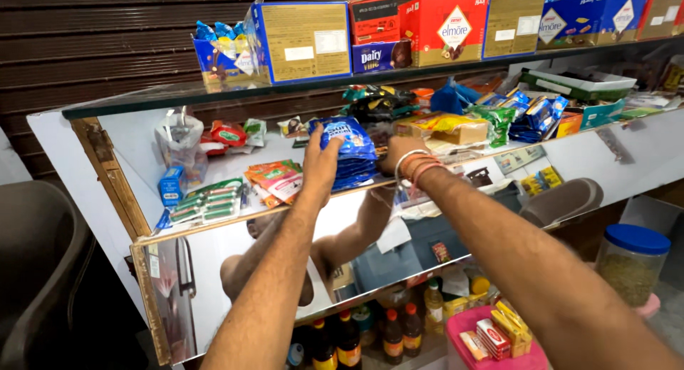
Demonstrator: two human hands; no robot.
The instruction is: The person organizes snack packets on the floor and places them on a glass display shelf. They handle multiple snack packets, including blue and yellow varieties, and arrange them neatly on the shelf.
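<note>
Both my arms reach up to a white shelf (135,138) under a glass shelf. My left hand (320,160) grips the left side of a stack of blue snack packets (350,152) standing on that shelf. At the stack's right side, my right hand (396,156) is mostly hidden behind the packets; several bangles sit on its wrist. Orange sachets (276,179) lie just left of my left hand. A mirrored panel (214,270) below the shelf reflects my arms.
Boxes of sweets, a blue one (303,40) and a red one (445,28), line the glass shelf above. Green toothbrush packs (210,201) and a tan packet (456,130) lie on the white shelf. Oil bottles (392,334), a pink bin (463,326) and a blue-lidded jar (630,263) stand below.
</note>
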